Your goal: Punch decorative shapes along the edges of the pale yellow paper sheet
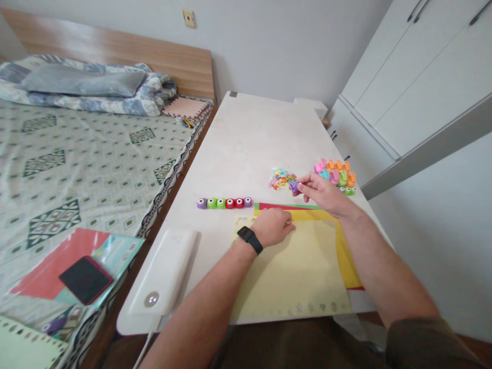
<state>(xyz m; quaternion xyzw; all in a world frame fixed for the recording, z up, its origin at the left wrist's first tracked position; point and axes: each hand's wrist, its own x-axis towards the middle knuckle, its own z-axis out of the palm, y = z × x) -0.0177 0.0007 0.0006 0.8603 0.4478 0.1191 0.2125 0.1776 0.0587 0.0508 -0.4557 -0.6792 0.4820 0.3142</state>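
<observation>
Between the thumb and fingers of my right hand (317, 190) is a small purple craft punch (294, 186), raised just beside a pile of colourful paper cut-outs (280, 178). My left hand (271, 225), with a black watch on the wrist, lies at the far edge of a pale yellow sheet of paper (295, 271). Its fingers are curled and closed at that edge; the fingertips are partly hidden. Punched shapes run along the sheet's near edge and its far left corner. Under it lie yellow (348, 256), red and green sheets.
A row of several punches (225, 203) stands left of the sheets. More colourful punches (338, 174) are grouped at the table's right edge. A white device (165, 269) with a cable sits at the left front. On the bed at left lies a dark phone or tablet (86, 279).
</observation>
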